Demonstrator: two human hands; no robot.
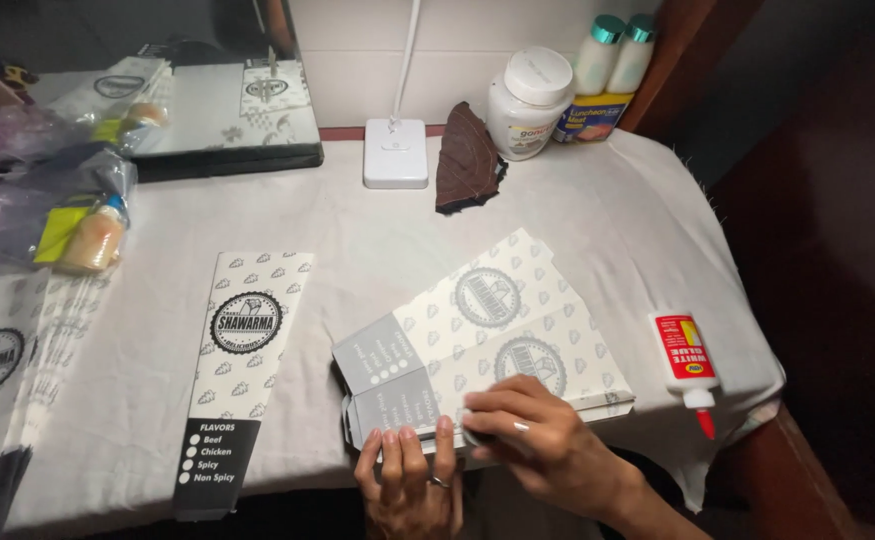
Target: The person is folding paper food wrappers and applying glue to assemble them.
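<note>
Near the front edge of the cloth-covered table (577, 190), an unfolded paper carton blank (482, 335) lay flat, printed with a round emblem and small leaf shapes, its grey end panels turned toward the table's left side. Both hands pressed on the blank's near edge. The left hand (409, 480) lay flat with fingers extended and together, a ring on one finger, fingertips resting on the grey panel; it gripped nothing. The right hand (537, 435) rested just beside it, fingers loosely curled and pressing down on the blank's lower flap, closed around nothing visible.

Left of the blank, well apart, lay a narrow folded sleeve (237, 365) with the same emblem and a black lower band. Right of the blank, near the table's corner, lay a white glue bottle (687, 365) with a red tip pointing toward the viewer. Behind the blank stood a white lamp base (395, 152), with a dark brown cloth (465, 155) just beside it and a white jar (527, 105) farther right. Plastic bags (42, 200) occupied the far left side.
</note>
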